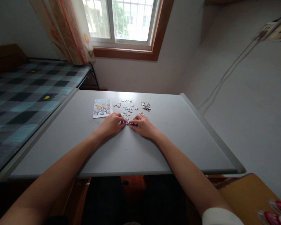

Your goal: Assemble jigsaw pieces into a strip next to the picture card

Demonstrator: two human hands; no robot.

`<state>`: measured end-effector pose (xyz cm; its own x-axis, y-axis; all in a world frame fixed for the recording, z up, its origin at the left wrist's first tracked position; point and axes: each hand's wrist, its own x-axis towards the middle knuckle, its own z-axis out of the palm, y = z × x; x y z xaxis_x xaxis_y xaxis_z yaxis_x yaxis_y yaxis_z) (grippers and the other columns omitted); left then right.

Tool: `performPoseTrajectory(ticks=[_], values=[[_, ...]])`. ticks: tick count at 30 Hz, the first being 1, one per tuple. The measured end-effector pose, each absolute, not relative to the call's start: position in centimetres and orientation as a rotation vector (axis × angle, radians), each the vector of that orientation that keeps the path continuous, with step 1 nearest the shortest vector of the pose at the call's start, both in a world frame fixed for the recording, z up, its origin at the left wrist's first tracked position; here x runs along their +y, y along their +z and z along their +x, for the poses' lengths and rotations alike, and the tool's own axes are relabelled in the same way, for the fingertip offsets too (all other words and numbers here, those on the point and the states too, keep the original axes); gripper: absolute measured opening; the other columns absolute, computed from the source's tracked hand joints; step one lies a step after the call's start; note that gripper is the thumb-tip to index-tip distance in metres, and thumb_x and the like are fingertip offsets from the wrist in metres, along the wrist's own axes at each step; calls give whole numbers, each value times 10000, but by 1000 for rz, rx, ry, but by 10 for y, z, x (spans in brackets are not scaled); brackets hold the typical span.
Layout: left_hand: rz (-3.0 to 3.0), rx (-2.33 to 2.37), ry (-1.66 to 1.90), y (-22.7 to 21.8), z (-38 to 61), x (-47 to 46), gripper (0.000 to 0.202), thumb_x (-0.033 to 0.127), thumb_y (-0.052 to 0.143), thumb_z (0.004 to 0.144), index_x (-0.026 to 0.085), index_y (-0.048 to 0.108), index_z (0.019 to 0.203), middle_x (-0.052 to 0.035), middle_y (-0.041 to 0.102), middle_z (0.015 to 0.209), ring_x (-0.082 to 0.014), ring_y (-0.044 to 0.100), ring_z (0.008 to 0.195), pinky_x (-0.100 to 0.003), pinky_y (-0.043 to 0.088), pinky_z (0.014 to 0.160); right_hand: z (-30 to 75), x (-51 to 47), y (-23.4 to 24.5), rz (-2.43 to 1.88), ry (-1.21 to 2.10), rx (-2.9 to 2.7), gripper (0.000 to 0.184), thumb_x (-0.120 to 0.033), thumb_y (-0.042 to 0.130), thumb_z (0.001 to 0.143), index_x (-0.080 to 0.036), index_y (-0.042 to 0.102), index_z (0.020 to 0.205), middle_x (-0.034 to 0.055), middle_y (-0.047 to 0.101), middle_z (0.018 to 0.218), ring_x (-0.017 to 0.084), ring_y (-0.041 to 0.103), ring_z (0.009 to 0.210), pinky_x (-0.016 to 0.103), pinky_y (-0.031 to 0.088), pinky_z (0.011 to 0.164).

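Observation:
Both hands meet near the middle of the white table [131, 150], over small jigsaw puzzle pieces [127, 123]. My left hand [112, 123] has thumb and fingertips closed together at the left side of these pieces. From the right, my right hand [142, 125] pinches at the same pieces, its fingers partly covering them. Loose puzzle pieces [128, 108] lie scattered just beyond the hands. A denser pile of pieces [145, 106] sits behind my right hand. Left of the loose pieces lies a colourful picture sheet [102, 108] with a penguin on it, beside my left hand.
A bed with a checked cover [37, 81] stands along the left. Behind the table are a window [121, 22] and a curtain [65, 31]. A cable [227, 73] hangs on the right wall. At the lower right is a brown seat [248, 193] with red-labelled items [273, 217].

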<state>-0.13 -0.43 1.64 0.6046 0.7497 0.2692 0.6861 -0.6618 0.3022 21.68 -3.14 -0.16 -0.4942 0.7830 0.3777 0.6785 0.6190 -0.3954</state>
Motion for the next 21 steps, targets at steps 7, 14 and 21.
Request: performPoseTrajectory(ticks=[7, 14, 21], values=[[2644, 1224, 543, 17, 0, -6, 238, 336, 565, 851, 230, 769, 913, -54, 688, 926, -200, 592, 843, -332, 452, 770, 216, -32, -1, -1147, 274, -2318, 201, -294, 637, 866, -259, 746, 1032, 61, 617, 914, 183, 522, 868, 378, 384, 891], [2639, 1218, 550, 16, -1, -4, 231, 341, 566, 854, 234, 764, 906, -50, 687, 908, -199, 591, 842, -326, 441, 764, 219, -30, -2, -1142, 281, -2322, 198, -278, 644, 861, -294, 746, 1031, 54, 618, 905, 185, 518, 869, 378, 380, 878], [2639, 1202, 550, 15, -1, -3, 230, 338, 569, 857, 228, 763, 913, -53, 684, 910, -198, 587, 833, -326, 437, 760, 220, -28, -4, -1127, 274, -2319, 189, -241, 647, 852, -251, 752, 1008, 60, 624, 910, 188, 538, 876, 378, 381, 893]])
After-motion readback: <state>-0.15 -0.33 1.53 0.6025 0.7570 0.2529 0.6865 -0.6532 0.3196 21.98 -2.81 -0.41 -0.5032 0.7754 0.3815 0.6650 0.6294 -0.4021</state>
